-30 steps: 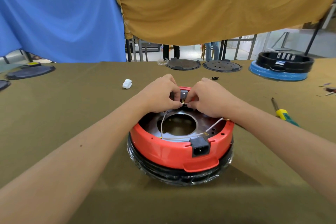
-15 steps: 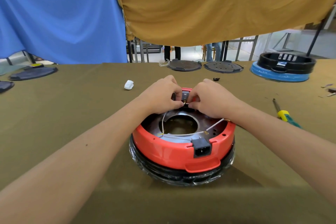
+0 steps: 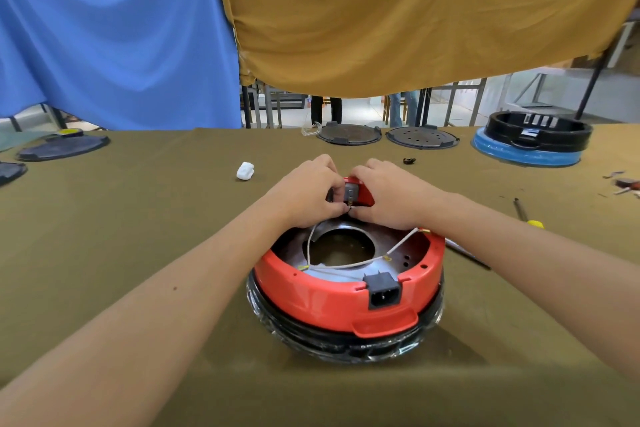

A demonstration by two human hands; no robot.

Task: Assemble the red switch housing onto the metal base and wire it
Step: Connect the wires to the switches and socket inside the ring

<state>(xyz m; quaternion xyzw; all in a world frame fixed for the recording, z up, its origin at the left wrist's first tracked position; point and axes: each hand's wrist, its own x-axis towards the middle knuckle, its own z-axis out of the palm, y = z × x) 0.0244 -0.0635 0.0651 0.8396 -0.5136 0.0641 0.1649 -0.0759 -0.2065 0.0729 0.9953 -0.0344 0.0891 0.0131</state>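
Left hand (image 3: 306, 196) pinching a white wire (image 3: 309, 242) end at the far rim. Between both hands, touching each: small switch (image 3: 350, 191) on the red housing (image 3: 346, 295). Right hand (image 3: 389, 196) curled round that rim. Inside the housing: metal base (image 3: 394, 246) and loose wires. Either hand equally near.

Left hand (image 3: 308, 192) and right hand (image 3: 391, 196) meet at far rim of red housing (image 3: 332, 295), fingers curled, pinching small switch part (image 3: 350, 191). White wires (image 3: 349, 265) cross metal base (image 3: 339, 246). Black power socket (image 3: 383, 291) faces viewer. Screwdriver (image 3: 528, 217) lies right on the table (image 3: 138, 218).
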